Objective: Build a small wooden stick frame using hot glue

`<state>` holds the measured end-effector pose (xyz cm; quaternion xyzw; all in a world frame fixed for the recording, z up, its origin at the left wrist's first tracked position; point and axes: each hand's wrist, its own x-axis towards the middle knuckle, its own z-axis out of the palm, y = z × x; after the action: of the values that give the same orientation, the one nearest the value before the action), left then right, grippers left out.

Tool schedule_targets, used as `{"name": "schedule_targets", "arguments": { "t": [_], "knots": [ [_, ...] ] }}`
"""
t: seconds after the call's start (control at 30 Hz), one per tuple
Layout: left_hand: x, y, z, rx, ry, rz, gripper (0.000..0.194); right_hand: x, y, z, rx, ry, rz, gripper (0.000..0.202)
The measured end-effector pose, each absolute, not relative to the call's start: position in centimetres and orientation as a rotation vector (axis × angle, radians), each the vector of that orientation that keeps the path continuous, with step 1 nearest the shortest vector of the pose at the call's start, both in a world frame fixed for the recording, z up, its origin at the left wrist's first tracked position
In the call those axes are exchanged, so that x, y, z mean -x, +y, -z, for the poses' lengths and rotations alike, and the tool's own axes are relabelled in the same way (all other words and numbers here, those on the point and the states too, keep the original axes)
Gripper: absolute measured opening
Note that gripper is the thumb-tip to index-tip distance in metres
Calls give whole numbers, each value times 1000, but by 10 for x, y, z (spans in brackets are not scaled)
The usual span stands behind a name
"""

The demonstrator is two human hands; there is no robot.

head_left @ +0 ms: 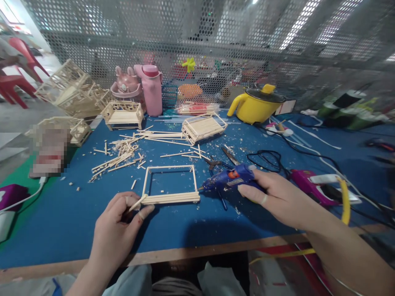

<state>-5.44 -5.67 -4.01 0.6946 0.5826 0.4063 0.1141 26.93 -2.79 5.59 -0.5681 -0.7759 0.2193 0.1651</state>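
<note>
A rectangular frame of pale wooden sticks point(173, 198) stands on the blue table, with several sticks side by side along its near edge. My left hand point(119, 224) pinches its near left corner, and a short stick pokes out between the fingers. My right hand point(268, 193) is wrapped round a blue glue gun point(230, 177), whose nozzle points left at the frame's near right corner. Whether the nozzle touches the wood cannot be made out. Pliers point(212, 163) lie just behind the glue gun.
Loose sticks point(123, 154) are piled behind the frame. Small wooden models point(203, 128), a pink bottle point(152, 92) and a yellow pot point(257, 107) stand farther back. Black cables and a purple device point(304, 187) lie at the right. A phone point(51, 152) is at the left.
</note>
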Motion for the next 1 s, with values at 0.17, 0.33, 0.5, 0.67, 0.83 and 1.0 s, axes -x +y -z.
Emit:
{"name": "schedule_targets", "arguments": {
  "t": [0.17,0.33,0.5,0.67,0.83,1.0],
  "knots": [
    [53,-56,39,-2075,1729,-1194,21,-268,-27,-56,1578,-2214,-642,35],
    [52,-55,38,-2087,1720,-1223,26,-273,-29,-59,1614,-2171,-556,36],
    [51,-55,40,-2067,1718,-1232,31,-256,-27,-63,1538,-2079,-581,37],
    [50,-56,41,-2001,1698,-1272,36,-208,-12,-64,1381,-2184,-719,36],
    [48,-57,41,-1960,1675,-1304,36,-175,1,-61,1223,-2321,-830,34],
    [47,-58,41,-1969,1679,-1310,32,-167,5,-60,1239,-2364,-874,30]
  ]
}}
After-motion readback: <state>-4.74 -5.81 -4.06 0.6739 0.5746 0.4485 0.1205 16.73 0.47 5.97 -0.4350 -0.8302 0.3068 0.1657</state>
